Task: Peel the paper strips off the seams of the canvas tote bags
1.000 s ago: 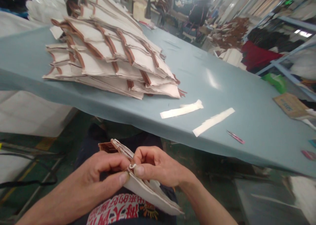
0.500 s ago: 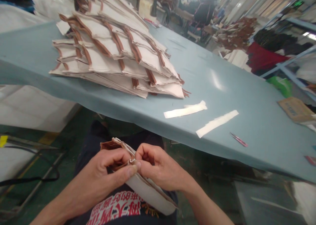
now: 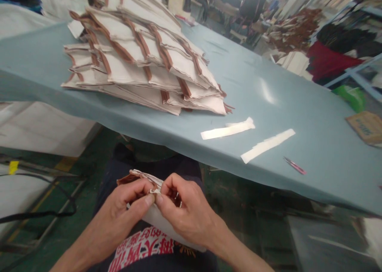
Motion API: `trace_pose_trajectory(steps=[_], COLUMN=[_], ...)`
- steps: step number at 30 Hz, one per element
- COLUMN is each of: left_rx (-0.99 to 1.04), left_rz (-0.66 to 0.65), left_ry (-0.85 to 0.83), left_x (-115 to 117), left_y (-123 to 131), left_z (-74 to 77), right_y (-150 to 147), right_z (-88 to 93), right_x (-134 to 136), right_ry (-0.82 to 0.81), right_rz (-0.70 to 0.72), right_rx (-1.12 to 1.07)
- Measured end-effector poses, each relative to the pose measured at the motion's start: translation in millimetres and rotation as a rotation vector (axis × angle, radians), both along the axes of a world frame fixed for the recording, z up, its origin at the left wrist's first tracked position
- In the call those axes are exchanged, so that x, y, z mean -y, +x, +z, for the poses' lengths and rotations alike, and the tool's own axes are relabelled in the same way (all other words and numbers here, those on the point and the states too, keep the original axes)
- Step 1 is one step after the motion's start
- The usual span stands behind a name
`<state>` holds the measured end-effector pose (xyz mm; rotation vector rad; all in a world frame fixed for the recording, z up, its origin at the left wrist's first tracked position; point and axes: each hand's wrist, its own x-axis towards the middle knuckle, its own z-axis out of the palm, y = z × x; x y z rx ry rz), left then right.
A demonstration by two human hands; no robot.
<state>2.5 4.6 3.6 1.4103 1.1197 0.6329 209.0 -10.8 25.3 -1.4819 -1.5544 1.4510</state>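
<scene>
Cream cloth with brown trim (image 3: 161,223) sits low between the person's left hand (image 3: 122,210) and right hand (image 3: 188,208), near the lap (image 3: 180,168) and apart from the tabletop (image 3: 235,79). Half a second ago the left thumb overlapped the right; now the two tips flank a small pale fold (image 3: 154,191), and the right hand hides more of the lower panel. I'd judge the work is staying at that one edge. Each grip is nearly closed, thumb and forefinger pinching the cloth at the fold.
</scene>
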Motion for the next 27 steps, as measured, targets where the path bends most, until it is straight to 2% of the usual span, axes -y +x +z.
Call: trace_pose_trajectory(steps=[4,7,13,16,19,21,24,27], left_rx=[-0.037,-0.046,-0.109,-0.113,-0.051,0.012,0.111,0.149], left_rz=[0.137,0.154,0.163,0.157,0.261,0.361,0.424,0.416], left_ry=[-0.018,0.003,0.042,0.11,0.076,-0.04,-0.181,-0.171], left_x=[7,12,16,16,23,32,44,49], left_y=[9,11,4,1,1,3,5,4], left_z=[7.3,7.7,-4.2,-10.4,-19.3,-26.4,-33.2,-30.1], right_y=[-9,-14,-25,-32,-43,-53,-68,-74], right_z=[-6.5,-10.6,-21.5,-30.2,-42.9,-53.1,-64.7,-64.4], right_x=[5,11,18,20,29,40,59,70], right_ry=[-0.014,-0.107,-0.272,-0.362,-0.46,-0.467,-0.412,-0.327], right_rz=[-0.063,-0.099,-0.207,-0.25,-0.287,-0.325,-0.417,-0.468], right_rx=[0.016,-0.09,-0.253,-0.434,-0.632,-0.706,-0.765,-0.768])
